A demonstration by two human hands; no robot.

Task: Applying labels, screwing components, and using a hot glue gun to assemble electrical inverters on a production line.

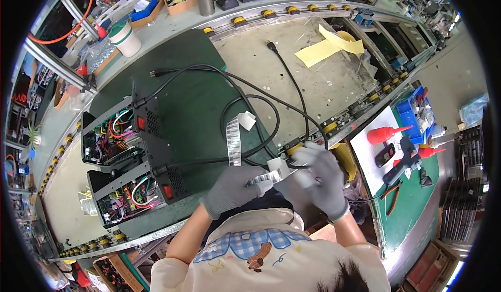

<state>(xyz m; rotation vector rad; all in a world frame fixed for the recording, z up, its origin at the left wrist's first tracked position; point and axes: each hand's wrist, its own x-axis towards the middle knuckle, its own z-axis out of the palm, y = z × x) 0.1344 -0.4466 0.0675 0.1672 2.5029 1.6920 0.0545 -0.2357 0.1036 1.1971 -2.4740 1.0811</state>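
My left hand [233,190], in a grey glove, is closed on a strip of printed white labels [264,179] that curls out between thumb and fingers. Another stretch of label strip [234,143] runs up from behind that hand across the green mat, its far end curled over. My right hand [322,185], gloved the same way, is beside the strip's loose end; motion smears its fingers, and whether they hold anything is unclear. Black power cords [261,148] loop just beyond both hands. To the left sit two open black device housings [120,127] [130,187], wiring exposed, with red switches.
A green mat [182,104] covers part of the roller conveyor line. Yellow paper strips [326,46] lie at the far right. On the right-hand table [412,208] are red bottles [385,134], a glue gun [403,161] and a blue bin [416,117]. A white tub [125,39] stands far left.
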